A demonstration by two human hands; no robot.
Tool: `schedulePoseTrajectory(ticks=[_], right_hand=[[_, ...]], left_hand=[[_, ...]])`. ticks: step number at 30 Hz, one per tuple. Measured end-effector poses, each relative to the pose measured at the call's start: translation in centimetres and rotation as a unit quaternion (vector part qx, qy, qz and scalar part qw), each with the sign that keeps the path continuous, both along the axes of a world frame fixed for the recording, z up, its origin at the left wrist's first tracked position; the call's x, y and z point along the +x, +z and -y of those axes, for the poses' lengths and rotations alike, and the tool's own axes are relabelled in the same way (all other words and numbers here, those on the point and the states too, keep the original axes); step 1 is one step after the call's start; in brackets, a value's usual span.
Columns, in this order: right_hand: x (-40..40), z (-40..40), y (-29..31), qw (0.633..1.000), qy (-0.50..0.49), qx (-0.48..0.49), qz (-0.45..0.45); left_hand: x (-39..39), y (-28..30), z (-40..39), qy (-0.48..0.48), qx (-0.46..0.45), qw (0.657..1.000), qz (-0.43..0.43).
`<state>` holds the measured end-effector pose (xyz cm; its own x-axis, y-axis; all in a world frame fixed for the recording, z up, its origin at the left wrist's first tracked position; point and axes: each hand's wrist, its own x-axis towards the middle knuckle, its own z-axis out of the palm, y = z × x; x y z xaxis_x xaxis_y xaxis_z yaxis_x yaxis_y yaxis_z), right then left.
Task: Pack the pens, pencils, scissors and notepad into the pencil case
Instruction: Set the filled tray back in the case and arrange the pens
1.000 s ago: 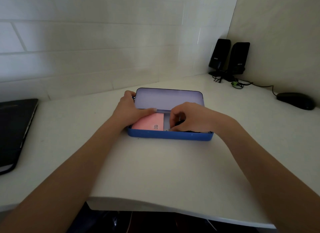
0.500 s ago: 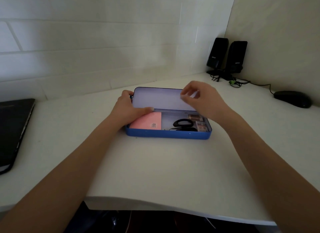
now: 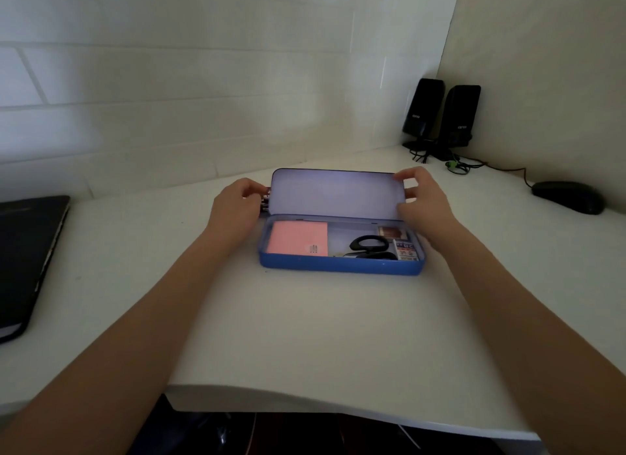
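The blue pencil case (image 3: 338, 266) lies open mid-desk, its pale lid (image 3: 335, 194) standing upright. Inside, a pink notepad (image 3: 298, 238) fills the left end. Black-handled scissors (image 3: 369, 246) lie right of centre, beside two small boxes (image 3: 406, 249). My left hand (image 3: 233, 210) is at the lid's left edge, its curled fingers round the dark ends of pens or pencils (image 3: 266, 200); the rest of them is hidden behind the lid. My right hand (image 3: 423, 200) pinches the lid's top right corner.
A black laptop (image 3: 27, 258) lies at the left desk edge. Two black speakers (image 3: 440, 116) stand in the back corner with cables and a green tie (image 3: 455, 166). A black mouse (image 3: 569, 197) sits far right. The desk's curved front edge is near me.
My right hand left the case's inside and rose to the lid's right corner, uncovering the scissors and boxes. My left thumb came off the lid's inner face; that hand shifted to the pen ends.
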<state>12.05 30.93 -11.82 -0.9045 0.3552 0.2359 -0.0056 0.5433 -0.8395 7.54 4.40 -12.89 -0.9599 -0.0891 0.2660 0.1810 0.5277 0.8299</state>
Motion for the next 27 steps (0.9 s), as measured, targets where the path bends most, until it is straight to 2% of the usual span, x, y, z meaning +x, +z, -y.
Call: schedulePoseTrajectory(ticks=[4, 8, 12, 17, 27], right_hand=[[0.0, -3.2, 0.0, 0.998, -0.064, -0.002, 0.015], [-0.3, -3.9, -0.5, 0.997, -0.071, 0.014, 0.023], [-0.5, -4.1, -0.4, 0.998, -0.057, 0.025, 0.025], [-0.1, -5.2, -0.3, 0.997, -0.058, 0.031, 0.028], [0.1, -6.5, -0.3, 0.996, -0.081, 0.010, 0.021]], left_hand=[[0.1, -0.5, -0.1, -0.035, -0.063, 0.997, 0.028], [0.0, -1.0, -0.7, -0.060, -0.166, 0.983, 0.052], [-0.6, -0.9, -0.4, -0.071, -0.143, 0.986, 0.048], [-2.0, 0.0, -0.2, -0.127, -0.201, 0.968, 0.085], [-2.8, -0.2, -0.3, -0.097, -0.202, 0.974, 0.021]])
